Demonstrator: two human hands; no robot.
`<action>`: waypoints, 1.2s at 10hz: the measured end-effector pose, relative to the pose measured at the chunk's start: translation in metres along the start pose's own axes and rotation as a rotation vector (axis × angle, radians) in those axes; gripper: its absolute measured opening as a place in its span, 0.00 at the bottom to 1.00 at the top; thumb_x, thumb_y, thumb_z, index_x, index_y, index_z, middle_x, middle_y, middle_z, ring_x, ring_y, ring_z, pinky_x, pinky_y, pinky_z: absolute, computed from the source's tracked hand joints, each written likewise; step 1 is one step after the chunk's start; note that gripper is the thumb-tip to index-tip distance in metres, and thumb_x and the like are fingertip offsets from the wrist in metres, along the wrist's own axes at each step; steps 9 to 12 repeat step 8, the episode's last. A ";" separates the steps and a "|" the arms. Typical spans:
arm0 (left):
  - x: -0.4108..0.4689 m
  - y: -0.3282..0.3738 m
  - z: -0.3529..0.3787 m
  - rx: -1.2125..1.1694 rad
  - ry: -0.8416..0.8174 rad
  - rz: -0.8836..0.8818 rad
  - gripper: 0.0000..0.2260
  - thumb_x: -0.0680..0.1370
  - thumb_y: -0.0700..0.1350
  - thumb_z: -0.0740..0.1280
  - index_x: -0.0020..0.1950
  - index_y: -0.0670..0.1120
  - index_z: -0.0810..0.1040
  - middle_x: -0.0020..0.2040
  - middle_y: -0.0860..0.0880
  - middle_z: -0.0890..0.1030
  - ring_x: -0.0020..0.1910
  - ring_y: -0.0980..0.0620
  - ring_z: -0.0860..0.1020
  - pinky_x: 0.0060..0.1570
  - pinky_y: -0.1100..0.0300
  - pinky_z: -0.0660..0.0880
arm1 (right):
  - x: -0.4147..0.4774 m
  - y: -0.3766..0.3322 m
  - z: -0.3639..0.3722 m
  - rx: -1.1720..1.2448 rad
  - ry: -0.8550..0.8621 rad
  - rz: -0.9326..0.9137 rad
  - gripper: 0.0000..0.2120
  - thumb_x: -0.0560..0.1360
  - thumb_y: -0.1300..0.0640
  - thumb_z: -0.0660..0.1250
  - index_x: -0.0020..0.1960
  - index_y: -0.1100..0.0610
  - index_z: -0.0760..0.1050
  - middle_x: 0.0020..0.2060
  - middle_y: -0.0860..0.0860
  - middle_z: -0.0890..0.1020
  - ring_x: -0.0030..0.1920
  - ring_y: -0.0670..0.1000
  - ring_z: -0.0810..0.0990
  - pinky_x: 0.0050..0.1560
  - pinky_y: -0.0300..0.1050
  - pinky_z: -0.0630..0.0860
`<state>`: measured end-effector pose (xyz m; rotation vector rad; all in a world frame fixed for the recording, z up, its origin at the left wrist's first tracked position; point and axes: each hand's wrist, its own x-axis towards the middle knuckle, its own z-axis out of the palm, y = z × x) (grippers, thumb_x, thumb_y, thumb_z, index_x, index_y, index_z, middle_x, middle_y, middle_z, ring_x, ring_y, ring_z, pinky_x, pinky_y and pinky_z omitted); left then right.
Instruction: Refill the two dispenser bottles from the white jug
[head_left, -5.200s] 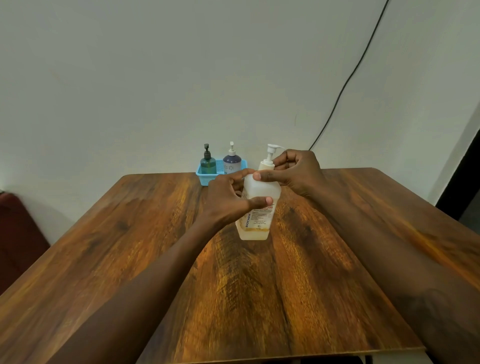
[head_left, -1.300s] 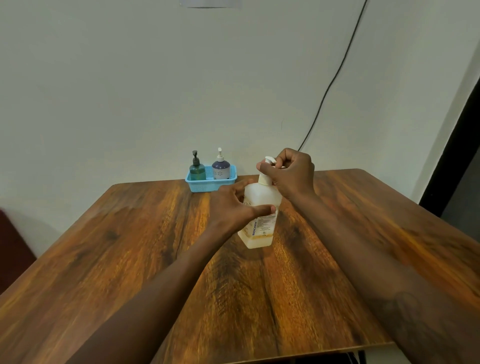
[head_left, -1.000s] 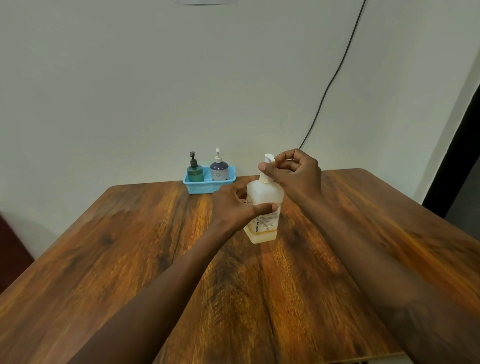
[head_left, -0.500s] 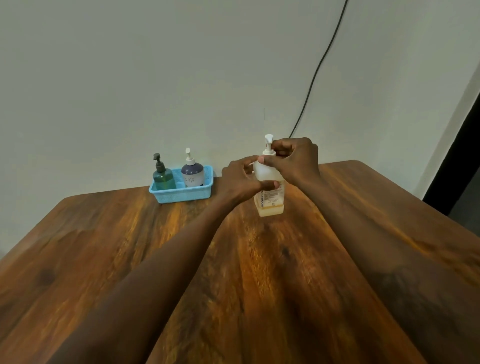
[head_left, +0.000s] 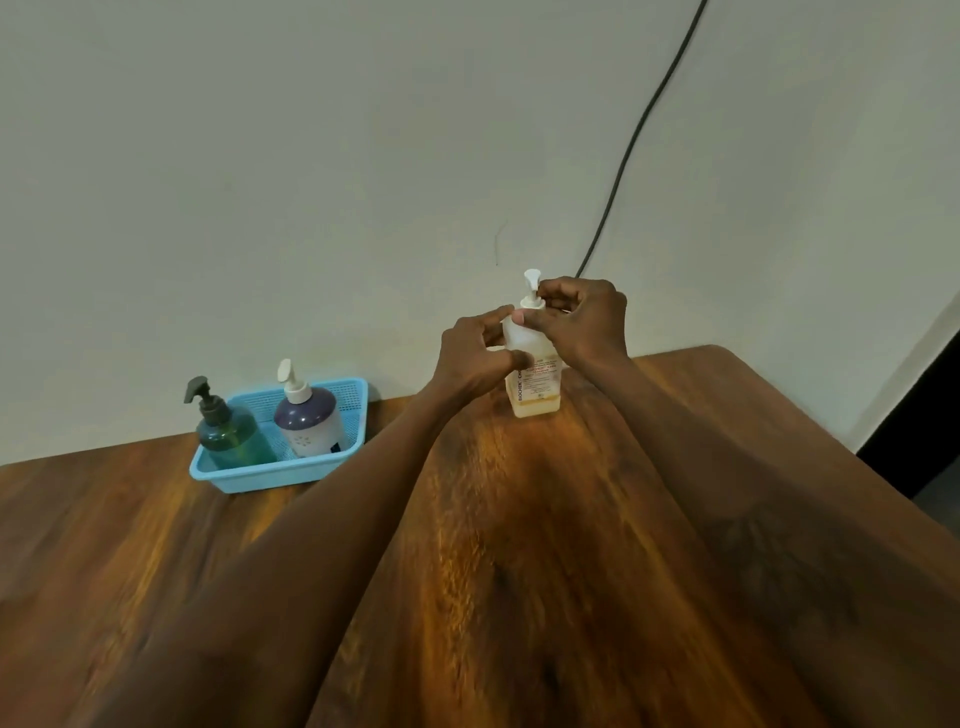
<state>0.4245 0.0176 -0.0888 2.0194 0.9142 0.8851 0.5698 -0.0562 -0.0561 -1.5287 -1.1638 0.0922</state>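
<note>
Nearest to me, the wooden table (head_left: 524, 545) runs away from the person, its dark-streaked grain brightest down the middle. Two bare forearms stretch out over it, the left forearm (head_left: 311, 545) from the lower left and the right forearm (head_left: 753, 493) from the lower right, meeting near the far edge.

There the white jug (head_left: 535, 387) stands upright, its base seemingly on the wood, with a thin layer of amber liquid at the bottom. The left hand (head_left: 475, 358) grips its body from the left side, thumb across the front and fingers curled round the shoulder. The right hand (head_left: 584, 322) is bunched at the neck, fingertips pinching the collar just beneath the white pump head (head_left: 531, 283), which sticks up above both hands. The label carries dark lettering set vertically that reads "BIOCHEM"; the red and smaller lines beside it are too fine to read.

Well to the left, against the wall, a light blue basket (head_left: 270, 475) holds the two dispensers side by side: a green bottle (head_left: 231, 434) with a dark pump and a purple bottle (head_left: 309, 421) with a white pump and a pale patterned label that I cannot read.

Behind everything is a plain pale wall (head_left: 311, 156), with a black cable (head_left: 631, 150) slanting down it to behind the right hand.
</note>
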 end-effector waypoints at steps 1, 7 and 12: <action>0.018 -0.012 0.013 0.011 -0.011 -0.018 0.27 0.68 0.51 0.78 0.68 0.55 0.80 0.59 0.57 0.85 0.47 0.63 0.81 0.44 0.74 0.74 | 0.012 0.024 0.008 -0.006 -0.012 0.052 0.23 0.67 0.51 0.83 0.60 0.56 0.85 0.55 0.50 0.87 0.46 0.43 0.85 0.45 0.29 0.79; 0.042 -0.030 0.039 -0.007 -0.029 -0.096 0.34 0.71 0.51 0.78 0.76 0.51 0.74 0.72 0.50 0.78 0.66 0.51 0.78 0.61 0.59 0.74 | 0.036 0.068 0.013 0.025 -0.058 0.120 0.24 0.67 0.52 0.83 0.61 0.56 0.83 0.57 0.51 0.87 0.47 0.40 0.84 0.47 0.29 0.79; 0.042 -0.027 0.042 -0.014 -0.012 -0.107 0.34 0.71 0.52 0.79 0.76 0.52 0.73 0.71 0.51 0.79 0.64 0.53 0.78 0.63 0.57 0.75 | 0.038 0.061 0.011 0.027 -0.086 0.147 0.26 0.67 0.51 0.83 0.62 0.55 0.83 0.58 0.51 0.86 0.51 0.42 0.84 0.49 0.30 0.79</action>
